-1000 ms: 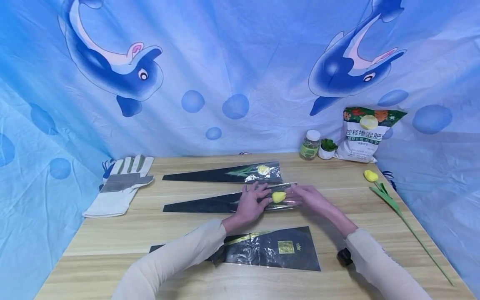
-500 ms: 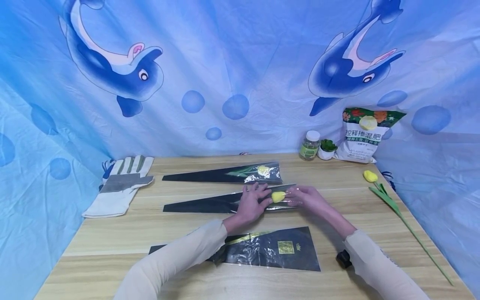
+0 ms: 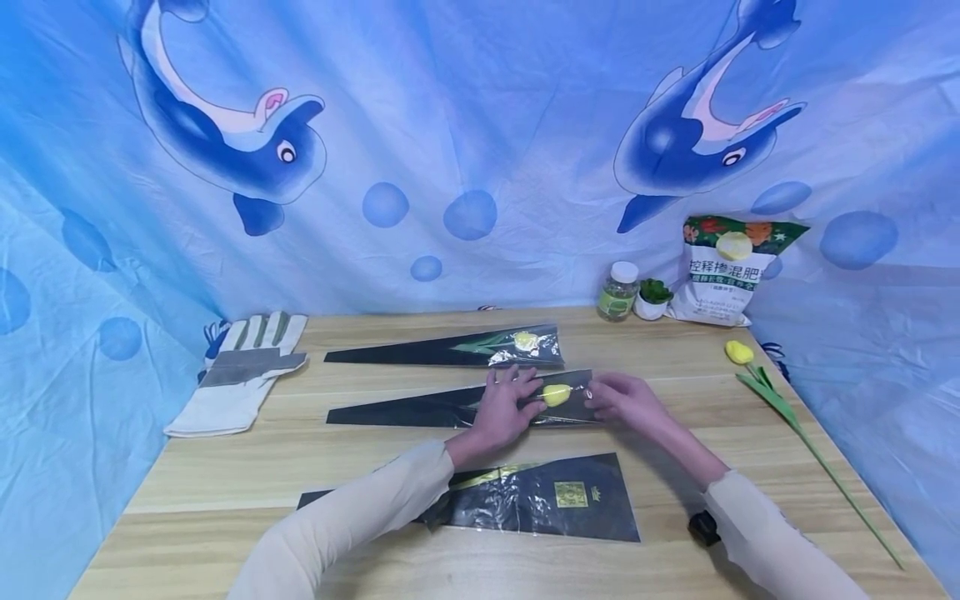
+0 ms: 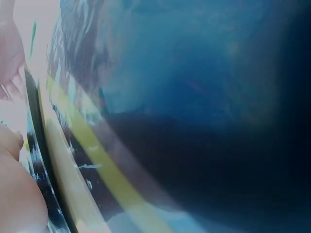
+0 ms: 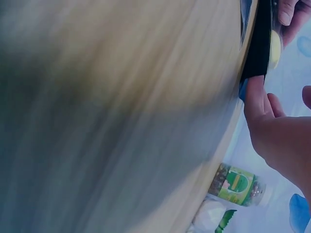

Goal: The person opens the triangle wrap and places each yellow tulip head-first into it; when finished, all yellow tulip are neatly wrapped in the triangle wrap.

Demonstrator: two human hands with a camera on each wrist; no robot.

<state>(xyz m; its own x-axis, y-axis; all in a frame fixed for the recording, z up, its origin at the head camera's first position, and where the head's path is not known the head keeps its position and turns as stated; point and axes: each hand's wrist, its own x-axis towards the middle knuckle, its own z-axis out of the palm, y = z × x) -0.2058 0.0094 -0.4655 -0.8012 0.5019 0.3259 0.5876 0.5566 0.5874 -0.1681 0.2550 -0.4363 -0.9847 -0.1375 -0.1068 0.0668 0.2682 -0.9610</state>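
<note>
A yellow tulip (image 3: 556, 395) lies in the middle black flower sleeve (image 3: 420, 406), its bloom under the clear film near the wide right end. My left hand (image 3: 504, 408) rests on the sleeve with fingers spread, thumb beside the bloom. At the sleeve's wide end is my right hand (image 3: 626, 402), its fingertips right at the edge. In the right wrist view, the right hand's fingers (image 5: 255, 99) touch the sleeve's end while the thumb stands apart. The left wrist view is mostly filled by a dark, blurred sleeve with a yellow stripe (image 4: 92, 141).
Behind lies another sleeve (image 3: 405, 350) with a yellow tulip inside; in front, a black sleeve (image 3: 525, 508) with gold print. A loose tulip (image 3: 740, 352) lies at the right. Gloves (image 3: 240, 375) lie left; a jar (image 3: 618, 292), potted succulent (image 3: 652, 300) and fertilizer bag (image 3: 716, 271) stand at the back.
My right hand's fingers have drawn back to the right, from inside the sleeve by the bloom to its wide end. The left hand stays in place on the sleeve.
</note>
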